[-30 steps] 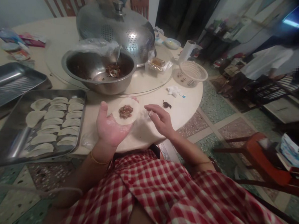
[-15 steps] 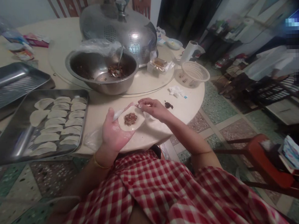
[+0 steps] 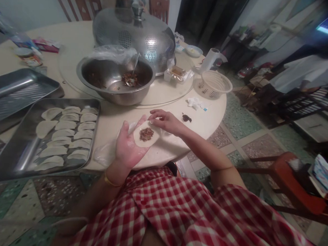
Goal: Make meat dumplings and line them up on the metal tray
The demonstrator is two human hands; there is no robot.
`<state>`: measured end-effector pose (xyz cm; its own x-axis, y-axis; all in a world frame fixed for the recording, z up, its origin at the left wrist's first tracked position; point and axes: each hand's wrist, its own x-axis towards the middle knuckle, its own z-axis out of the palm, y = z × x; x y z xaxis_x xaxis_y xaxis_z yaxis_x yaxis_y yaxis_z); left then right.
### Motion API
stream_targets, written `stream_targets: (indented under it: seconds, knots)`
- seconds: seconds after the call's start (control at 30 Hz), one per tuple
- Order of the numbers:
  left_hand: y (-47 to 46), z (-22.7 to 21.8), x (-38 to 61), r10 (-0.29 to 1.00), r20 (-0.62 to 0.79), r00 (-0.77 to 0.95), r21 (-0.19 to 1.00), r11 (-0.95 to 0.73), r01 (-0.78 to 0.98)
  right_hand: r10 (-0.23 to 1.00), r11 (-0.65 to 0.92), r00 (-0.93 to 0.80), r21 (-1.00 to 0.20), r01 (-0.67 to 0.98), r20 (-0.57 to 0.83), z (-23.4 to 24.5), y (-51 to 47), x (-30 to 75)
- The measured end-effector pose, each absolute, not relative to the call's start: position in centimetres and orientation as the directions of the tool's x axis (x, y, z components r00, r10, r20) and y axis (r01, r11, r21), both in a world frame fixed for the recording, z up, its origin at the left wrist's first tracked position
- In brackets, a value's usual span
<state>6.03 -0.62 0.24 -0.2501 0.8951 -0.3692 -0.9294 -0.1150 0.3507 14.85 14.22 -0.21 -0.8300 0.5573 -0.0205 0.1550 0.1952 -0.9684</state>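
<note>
A round dumpling wrapper (image 3: pixel 143 140) with a lump of brown meat filling (image 3: pixel 146 134) lies on the fingers of my left hand (image 3: pixel 126 147), palm up over the table's near edge. My right hand (image 3: pixel 166 121) reaches across from the right, and its fingertips pinch the wrapper's far rim. Behind the hands stands a steel bowl (image 3: pixel 116 81) with a little filling and a spoon in it. To the left, a steel tray (image 3: pixel 25 149) carries several folded dumplings (image 3: pixel 64 135) in rows.
A second tray (image 3: pixel 17 90) lies at the far left. A perforated steel dome cover (image 3: pixel 136 34), a small plastic basket (image 3: pixel 213 84), a roll of plastic bags (image 3: pixel 208 59) and a crumpled tissue (image 3: pixel 194 103) sit on the round table (image 3: pixel 207 118). An orange stool (image 3: pixel 287 179) stands on the right floor.
My right hand moved from beside the wrapper to its far edge and closed its fingertips on the rim. My left hand stayed under the wrapper.
</note>
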Motion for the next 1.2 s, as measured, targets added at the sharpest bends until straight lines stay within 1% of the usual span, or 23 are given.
stream_targets:
  seconds: [0.17, 0.23, 0.3, 0.4, 0.53, 0.67, 0.73, 0.77, 0.83, 0.87, 0.9, 0.93, 1.0, 1.03, 1.07, 1.1, 1.2]
  knots:
    - [-0.4, 0.1, 6.3, 0.889, -0.393, -0.234, 0.325, -0.104, -0.940, 0.542, 0.107, -0.837, -0.983, 0.151, -0.069, -0.1, 14.3, 14.6]
    - [-0.3, -0.2, 6.3, 0.896, -0.381, -0.230, 0.308, -0.112, -0.945, 0.538, 0.142, -0.842, -0.979, 0.143, -0.044, 0.1, 14.4, 14.2]
    - [-0.3, -0.6, 6.3, 0.891, -0.382, -0.247, 0.291, -0.137, -0.947, 0.510, 0.227, -0.860, -0.964, 0.136, -0.001, 0.5, 14.6, 13.6]
    - [-0.4, -0.9, 6.2, 0.865, -0.426, -0.264, 0.282, -0.151, -0.948, 0.421, 0.343, -0.907, -0.927, 0.150, 0.008, 1.4, 14.7, 12.3]
    - [-0.4, -0.7, 6.4, 0.820, -0.469, -0.327, 0.304, -0.198, -0.932, 0.285, 0.474, -0.957, -0.859, 0.193, -0.058, 2.7, 14.1, 10.7]
    - [-0.5, -0.4, 6.5, 0.811, -0.445, -0.381, 0.329, -0.247, -0.911, 0.149, 0.587, -0.973, -0.777, 0.230, -0.175, 3.6, 12.8, 8.9]
    - [-0.6, -0.4, 6.4, 0.806, -0.443, -0.393, 0.332, -0.260, -0.907, 0.066, 0.646, -0.975, -0.736, 0.202, -0.210, 4.0, 12.4, 8.0]
    - [-0.7, -0.4, 6.3, 0.799, -0.446, -0.403, 0.332, -0.270, -0.904, 0.029, 0.669, -0.979, -0.724, 0.168, -0.201, 4.1, 12.3, 7.7]
    - [-1.1, -0.3, 5.9, 0.790, -0.443, -0.424, 0.327, -0.298, -0.897, -0.009, 0.694, -0.995, -0.717, 0.069, -0.104, 4.2, 12.4, 7.7]
    - [-1.3, -0.2, 5.7, 0.795, -0.427, -0.431, 0.324, -0.310, -0.894, 0.006, 0.705, -1.000, -0.709, 0.013, -0.013, 4.1, 12.6, 8.1]
    - [-1.6, -0.1, 5.4, 0.809, -0.395, -0.436, 0.323, -0.322, -0.890, 0.050, 0.717, -0.993, -0.696, -0.040, 0.108, 3.9, 12.7, 8.9]
    - [-1.8, 0.1, 5.2, 0.828, -0.353, -0.435, 0.324, -0.328, -0.887, 0.093, 0.750, -0.965, -0.655, -0.095, 0.246, 3.5, 12.7, 9.9]
    - [-2.2, 0.6, 4.7, 0.866, -0.279, -0.416, 0.333, -0.319, -0.887, 0.226, 0.818, -0.829, -0.561, -0.123, 0.512, 2.4, 12.6, 12.5]
    - [-2.4, 0.8, 4.5, 0.877, -0.264, -0.401, 0.341, -0.304, -0.889, 0.240, 0.855, -0.749, -0.500, -0.139, 0.618, 1.6, 12.4, 13.8]
    - [-2.5, 1.1, 4.4, 0.884, -0.265, -0.386, 0.350, -0.285, -0.892, 0.232, 0.892, -0.683, -0.432, -0.135, 0.693, 0.8, 12.1, 15.1]
    - [-2.5, 1.3, 4.3, 0.888, -0.277, -0.366, 0.358, -0.258, -0.897, 0.197, 0.925, -0.639, -0.358, -0.131, 0.744, -0.2, 11.8, 16.1]
    - [-2.3, 1.9, 4.3, 0.892, -0.321, -0.320, 0.374, -0.191, -0.908, 0.072, 0.986, -0.536, -0.141, -0.089, 0.841, -2.7, 11.3, 17.5]
